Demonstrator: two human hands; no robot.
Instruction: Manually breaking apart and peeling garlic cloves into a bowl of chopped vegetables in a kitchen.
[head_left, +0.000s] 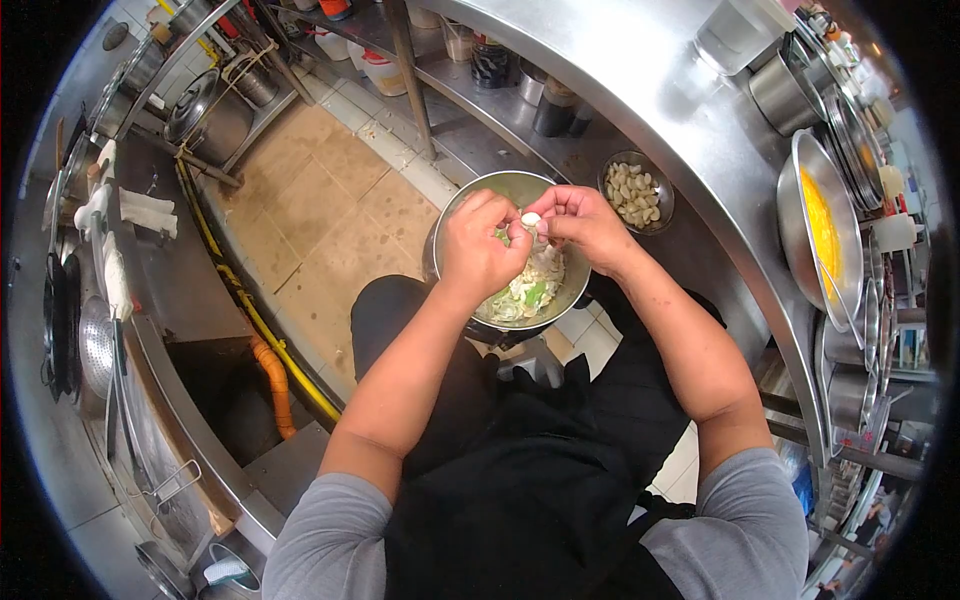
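Over a round metal pot (579, 289) between my knees, both hands meet at a small whitish garlic clove (530, 219). My right hand (581, 225) pinches the clove between thumb and fingertips. My left hand (484, 244) has its thumb and bent fingers close against the clove's left side; whether it grips the clove or a bit of skin cannot be told. Pale papery skins and some green pieces (535, 294) lie inside the pot, partly hidden by my hands. To the right, a small metal bowl (670, 214) on the lower shelf holds many peeled cloves.
A steel counter (637, 52) curves above the lower shelf (705, 262). On it at the right stands a large metal bowl (789, 202) of yellow liquid, beside stacked pans. Yellow hose (281, 352) and orange pipe (274, 382) run along the left. A lidded pot (206, 120) stands at the upper left.
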